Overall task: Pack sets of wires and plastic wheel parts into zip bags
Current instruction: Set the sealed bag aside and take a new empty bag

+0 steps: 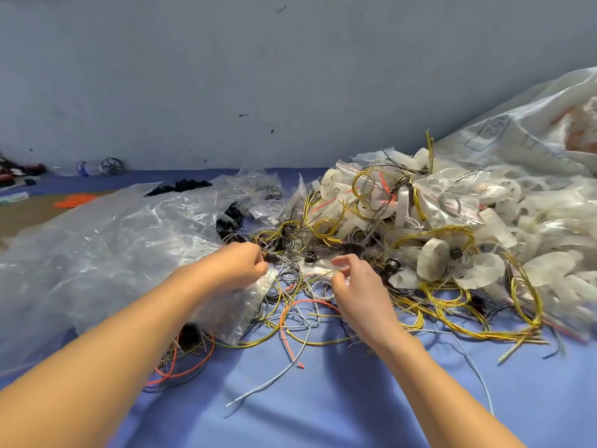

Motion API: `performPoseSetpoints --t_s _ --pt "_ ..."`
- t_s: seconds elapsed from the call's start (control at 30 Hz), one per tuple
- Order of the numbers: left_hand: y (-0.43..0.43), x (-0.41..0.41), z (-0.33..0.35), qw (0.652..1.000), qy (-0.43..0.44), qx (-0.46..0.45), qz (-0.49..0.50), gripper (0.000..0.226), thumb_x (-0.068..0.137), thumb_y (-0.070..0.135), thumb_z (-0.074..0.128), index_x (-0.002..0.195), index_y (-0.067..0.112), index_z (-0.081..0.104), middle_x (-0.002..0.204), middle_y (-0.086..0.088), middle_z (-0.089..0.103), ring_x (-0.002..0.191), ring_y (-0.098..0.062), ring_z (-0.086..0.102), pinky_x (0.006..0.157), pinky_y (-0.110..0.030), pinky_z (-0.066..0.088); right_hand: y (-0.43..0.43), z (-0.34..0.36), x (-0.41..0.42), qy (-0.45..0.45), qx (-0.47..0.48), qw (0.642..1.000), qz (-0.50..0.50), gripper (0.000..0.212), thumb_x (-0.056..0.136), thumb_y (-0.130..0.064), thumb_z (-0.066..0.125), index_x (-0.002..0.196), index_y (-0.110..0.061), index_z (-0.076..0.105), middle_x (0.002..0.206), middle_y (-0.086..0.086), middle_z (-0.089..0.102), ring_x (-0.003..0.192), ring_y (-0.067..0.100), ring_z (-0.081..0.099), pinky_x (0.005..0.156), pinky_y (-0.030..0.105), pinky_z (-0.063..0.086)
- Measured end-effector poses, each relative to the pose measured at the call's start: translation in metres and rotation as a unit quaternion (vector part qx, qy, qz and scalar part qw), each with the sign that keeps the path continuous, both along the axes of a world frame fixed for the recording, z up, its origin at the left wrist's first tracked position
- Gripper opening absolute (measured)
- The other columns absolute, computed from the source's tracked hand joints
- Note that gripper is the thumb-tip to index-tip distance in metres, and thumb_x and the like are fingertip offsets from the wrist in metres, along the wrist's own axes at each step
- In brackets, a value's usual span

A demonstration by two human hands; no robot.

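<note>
On the blue cloth (323, 399), the wire tangle (300, 305) lies between both hands, nearer the right hand (358, 282), which pinches a yellow wire (318, 273) lying left to right, while the left hand (237, 266) pinches dark strands above the zip bags (232, 308).

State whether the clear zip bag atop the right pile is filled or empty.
Not empty: a grey wire coil shows inside the zip bag.

even, cool light; soft shadows under the forearms, glare on clear plastic, wide-angle bending at edges.
</note>
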State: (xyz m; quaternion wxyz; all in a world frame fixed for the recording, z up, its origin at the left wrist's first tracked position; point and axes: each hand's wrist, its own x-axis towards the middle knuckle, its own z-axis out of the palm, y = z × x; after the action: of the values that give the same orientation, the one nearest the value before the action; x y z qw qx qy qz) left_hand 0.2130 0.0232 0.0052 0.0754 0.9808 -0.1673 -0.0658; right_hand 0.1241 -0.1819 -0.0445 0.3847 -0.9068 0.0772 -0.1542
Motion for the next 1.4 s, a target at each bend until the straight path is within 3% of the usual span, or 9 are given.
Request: performPoseSetpoints --t_s 0.2,0.4,0.53,0.63,0.73,0.87,1.03,1.2,1.4 --pt "0.004 -0.022 -0.022 0.986 0.03 0.161 0.038 0.055 0.087 0.051 0.053 0.123 0.011 0.042 0.109 -0.009 0.057 0.094 -0.027 0.057 0.074 -0.035 0.045 0.006 -0.007 -0.017 -0.024 -0.079 0.997 0.012 0.028 0.097 -0.022 0.042 0.124 -0.025 0.05 0.12 -0.001 0.052 0.098 0.029 0.059 0.079 0.044 0.049" --pt "0.003 -0.039 -0.023 0.988 -0.046 0.139 0.051 0.019 0.093 0.028 0.044 0.099 0.013 0.053 0.096 -0.009 0.062 0.082 -0.03 0.057 0.069 -0.034 0.048 0.014 0.0 -0.045 -0.066 -0.08 0.995 0.006 0.029 0.095 -0.021 0.044 0.123 -0.027 0.052 0.116 -0.004 0.053 0.096 0.025 0.06 0.073 0.04 0.049" --pt "0.003 -0.049 -0.002 0.99 -0.047 -0.104 0.085 0.024 0.095 0.022 0.046 0.075 0.013 0.056 0.073 -0.004 0.06 0.069 -0.024 0.053 0.06 -0.032 0.037 0.015 0.013 -0.055 -0.088 -0.014 0.996 0.01 0.029 0.095 -0.017 0.046 0.121 -0.027 0.056 0.113 -0.005 0.056 0.089 0.022 0.061 0.078 0.039 0.048" --pt "-0.025 -0.069 0.035 0.917 -0.118 -0.379 0.044 0.018 0.097 0.025 0.053 0.087 0.016 0.064 0.082 0.002 0.068 0.076 -0.017 0.061 0.069 -0.033 0.047 0.013 0.037 -0.063 -0.078 0.186 0.978 0.046 0.021 0.098 -0.026 0.052 0.118 -0.028 0.058 0.11 -0.004 0.062 0.086 0.014 0.064 0.071 0.025 0.05" --pt "-0.071 -0.102 0.066 0.884 -0.145 -0.435 -0.087 0.015 0.098 0.028 0.054 0.092 0.019 0.064 0.084 0.006 0.07 0.077 -0.006 0.065 0.069 -0.024 0.05 0.01 0.069 -0.077 -0.057 0.407 0.902 0.128 0.04 0.092 -0.05 0.054 0.124 -0.025 0.057 0.11 -0.001 0.07 0.088 0.017 0.07 0.062 0.022 0.055" --pt "-0.123 -0.131 0.076 0.866 -0.12 -0.453 -0.174 0.014 0.099 0.022 0.055 0.098 0.014 0.066 0.091 0.0 0.073 0.089 -0.01 0.069 0.079 -0.034 0.055 -0.011 0.089 -0.096 -0.154 0.418 0.892 0.076 0.047 0.09 -0.053 0.053 0.122 -0.02 0.061 0.109 0.002 0.073 0.101 0.02 0.07 0.081 0.045 0.059" --pt "-0.156 -0.149 0.07 0.735 0.083 -0.645 -0.192 0.018 0.099 0.013 0.052 0.103 -0.001 0.062 0.108 -0.024 0.069 0.102 -0.034 0.067 0.091 -0.052 0.054 -0.027 0.093 -0.117 -0.31 0.282 0.903 -0.093 0.014 0.097 -0.048 0.053 0.1 -0.035 0.054 0.106 -0.004 0.063 0.094 0.012 0.062 0.084 0.039 0.052" --pt "-0.164 -0.149 0.05 0.55 0.308 -0.752 -0.194 0.03 0.104 0.016 0.042 0.118 -0.008 0.052 0.098 -0.014 0.067 0.094 -0.025 0.065 0.078 -0.035 0.054 -0.02 0.097 -0.136 -0.452 0.002 0.878 -0.154 0.011 0.094 -0.033 0.054 0.104 -0.036 0.055 0.092 -0.013 0.05 0.075 0.015 0.053 0.071 0.032 0.045" --pt "-0.14 -0.127 0.002 0.921 0.09 -0.377 0.035 0.032 0.096 0.024 0.047 0.082 0.0 0.063 0.066 -0.006 0.066 0.056 -0.019 0.065 0.056 -0.033 0.056 -0.025 0.073 -0.124 -0.195 -0.148 0.96 -0.138 0.031 0.089 -0.03 0.051 0.12 -0.036 0.05 0.103 -0.008 0.059 0.08 0.029 0.063 0.064 0.035 0.043"
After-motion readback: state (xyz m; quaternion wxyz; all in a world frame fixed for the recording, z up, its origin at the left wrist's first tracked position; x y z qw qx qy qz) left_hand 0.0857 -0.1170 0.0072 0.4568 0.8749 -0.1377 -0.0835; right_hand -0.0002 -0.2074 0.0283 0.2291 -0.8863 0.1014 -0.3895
